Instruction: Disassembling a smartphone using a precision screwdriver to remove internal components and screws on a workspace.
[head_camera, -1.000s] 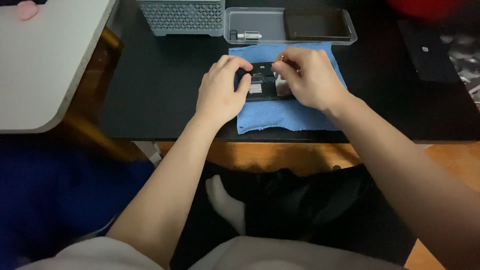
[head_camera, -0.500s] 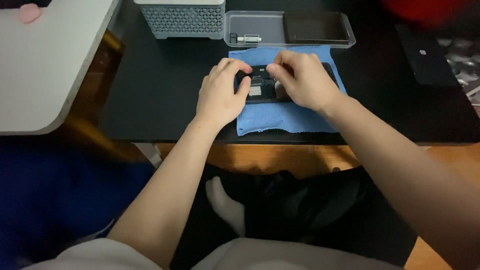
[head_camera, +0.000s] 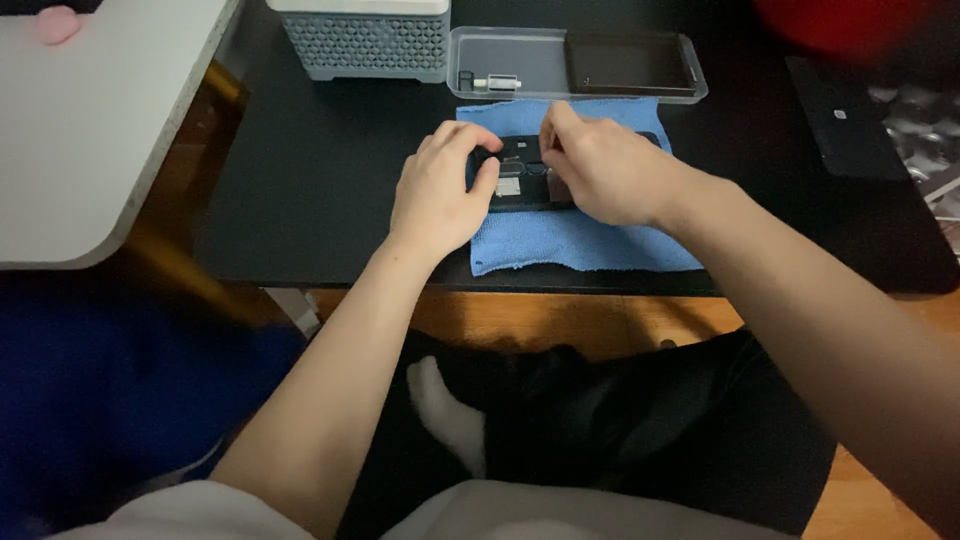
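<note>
A dark opened phone (head_camera: 520, 178) with its inner parts showing lies on a blue cloth (head_camera: 575, 238) on the black desk (head_camera: 320, 180). My left hand (head_camera: 440, 190) grips the phone's left end, thumb and fingers curled around it. My right hand (head_camera: 600, 170) rests over the phone's right part with its fingertips pinched together above the middle; whether they hold a small part is hidden. Most of the phone is covered by both hands.
A clear plastic tray (head_camera: 520, 62) at the back holds a dark flat panel (head_camera: 625, 62) and a small white piece (head_camera: 495, 83). A grey perforated box (head_camera: 365, 40) stands left of it. A white table (head_camera: 90, 120) lies to the left, a dark pad (head_camera: 845, 115) to the right.
Both hands and the phone sit slightly higher in view as the camera tilted. My right fingertips have drawn in toward the phone's middle.
</note>
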